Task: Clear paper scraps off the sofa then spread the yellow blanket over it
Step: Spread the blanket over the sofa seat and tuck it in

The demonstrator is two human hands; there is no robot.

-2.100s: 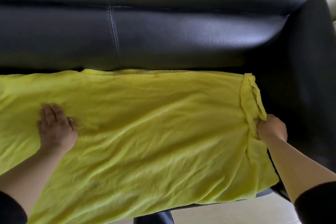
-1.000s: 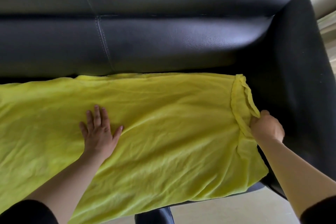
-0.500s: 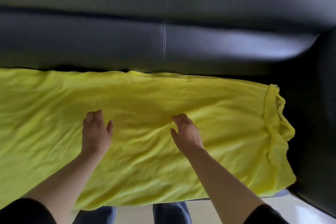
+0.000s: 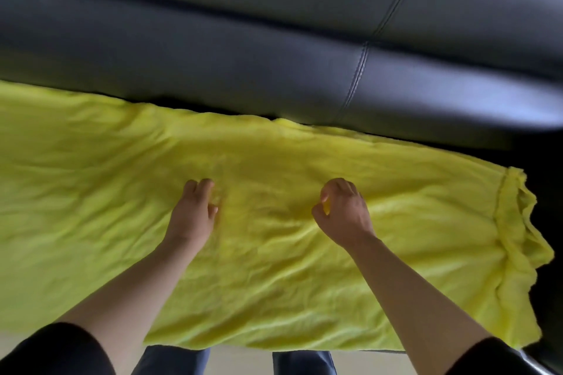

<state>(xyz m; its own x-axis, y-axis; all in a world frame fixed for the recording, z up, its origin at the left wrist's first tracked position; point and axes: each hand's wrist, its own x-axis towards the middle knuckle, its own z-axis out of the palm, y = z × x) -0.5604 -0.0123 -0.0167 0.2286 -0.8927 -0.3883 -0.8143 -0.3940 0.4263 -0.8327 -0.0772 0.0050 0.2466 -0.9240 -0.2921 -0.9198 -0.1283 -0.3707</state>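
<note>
Head view: a soft, fleecy yellow blanket (image 4: 122, 192) lies rumpled across the seat of a smooth black leather sofa (image 4: 213, 64), its back edge along the stitched backrest and its right end bunched in a thick fold near the seat's right edge. The left hand (image 4: 192, 215) rests mid-blanket, fingers curled together. The right hand (image 4: 342, 212) pinches the cloth between thumb and curled fingers.

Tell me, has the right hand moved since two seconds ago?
Yes. The right hand left the bunched end of the yellow blanket and now sits mid-blanket, toward the left hand.
</note>
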